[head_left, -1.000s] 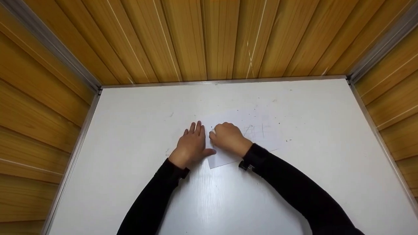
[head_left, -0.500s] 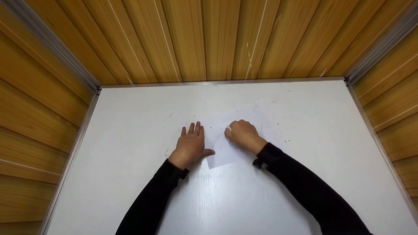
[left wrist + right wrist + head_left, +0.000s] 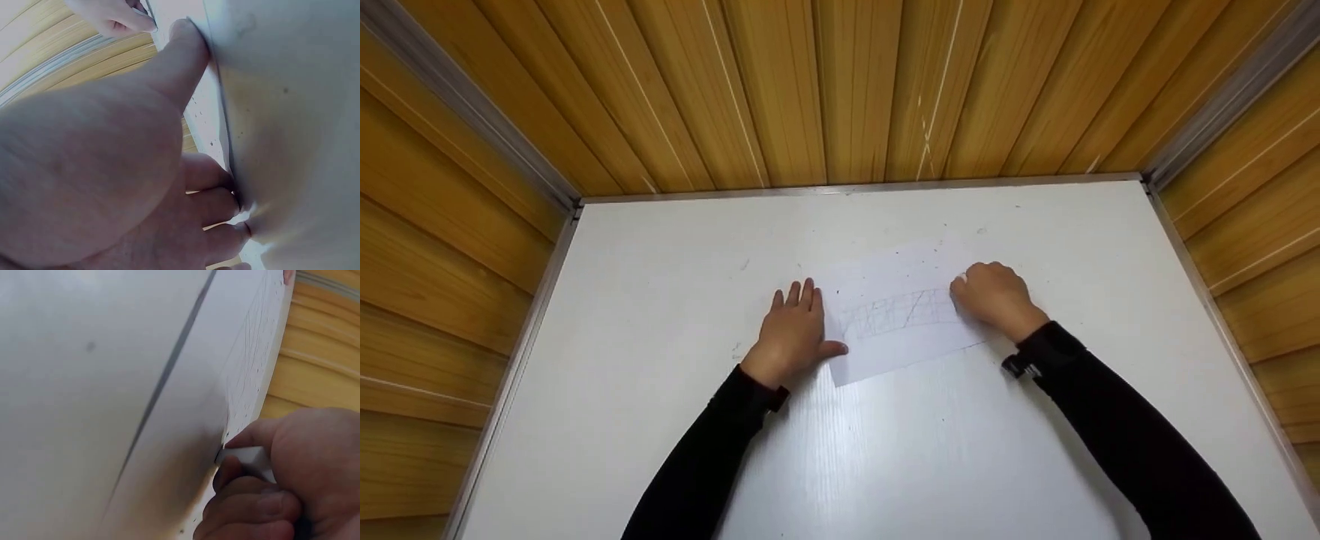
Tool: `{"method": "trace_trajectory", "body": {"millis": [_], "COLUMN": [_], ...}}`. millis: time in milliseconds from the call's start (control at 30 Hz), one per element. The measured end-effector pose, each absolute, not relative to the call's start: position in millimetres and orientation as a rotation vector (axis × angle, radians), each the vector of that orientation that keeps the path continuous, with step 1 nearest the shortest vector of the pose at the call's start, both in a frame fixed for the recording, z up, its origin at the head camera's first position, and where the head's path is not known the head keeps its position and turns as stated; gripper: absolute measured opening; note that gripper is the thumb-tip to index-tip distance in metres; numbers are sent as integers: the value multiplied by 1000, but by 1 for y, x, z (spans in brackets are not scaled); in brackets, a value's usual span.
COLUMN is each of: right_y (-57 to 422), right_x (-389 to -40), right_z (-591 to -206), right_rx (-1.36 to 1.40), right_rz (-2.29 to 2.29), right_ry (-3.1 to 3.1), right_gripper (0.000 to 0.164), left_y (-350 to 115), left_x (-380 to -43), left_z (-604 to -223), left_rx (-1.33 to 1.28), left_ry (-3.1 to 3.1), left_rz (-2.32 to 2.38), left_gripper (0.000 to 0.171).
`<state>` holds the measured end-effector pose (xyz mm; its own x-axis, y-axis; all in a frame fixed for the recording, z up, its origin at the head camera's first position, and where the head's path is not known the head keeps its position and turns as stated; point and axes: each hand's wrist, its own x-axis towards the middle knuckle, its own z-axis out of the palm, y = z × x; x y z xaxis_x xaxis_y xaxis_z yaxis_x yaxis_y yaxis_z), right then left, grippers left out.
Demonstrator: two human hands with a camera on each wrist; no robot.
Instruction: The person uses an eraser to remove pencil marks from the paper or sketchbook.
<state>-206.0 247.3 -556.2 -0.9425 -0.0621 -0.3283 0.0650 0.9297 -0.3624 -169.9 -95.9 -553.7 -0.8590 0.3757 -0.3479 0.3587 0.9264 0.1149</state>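
Note:
A white sheet of paper (image 3: 885, 356) lies on the white table, a band of thin pencil lines (image 3: 896, 313) running across it. My left hand (image 3: 793, 330) rests flat at the paper's left edge, fingers straight and thumb spread onto the sheet. At the right end of the pencil lines, my right hand (image 3: 994, 296) pinches a small white eraser (image 3: 250, 458) between thumb and curled fingers. In the right wrist view the eraser's darkened end meets the paper. Most of the eraser is hidden by the hand in the head view.
Dark crumbs (image 3: 898, 253) are scattered over the paper and the table (image 3: 675, 427) around it. Wood-patterned panels (image 3: 855, 97) rise behind the table and on both sides. A metal strip (image 3: 697, 195) runs along the back edge.
My right hand has swept rightward across the paper with the eraser, uncovering the pencil lines. The left hand has stayed in place on the left edge.

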Motion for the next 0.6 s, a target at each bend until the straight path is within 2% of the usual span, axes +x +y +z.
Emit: {"method": "trace_trajectory", "body": {"millis": [200,600], "right_y": [206,90], "right_x": [-204,-208], "right_z": [-553,-552], "right_rx": [-97,-314], "right_rz": [-533,-511], "right_ry": [2762,2704], "right_gripper": [54,48], "left_y": [-98,-98], "left_x": [-171,-170], "left_z": [-550,-553], "left_rx": [547,557], "left_ry": [2716,2734], "left_rz": [46,75], "left_gripper": [117,115]}}
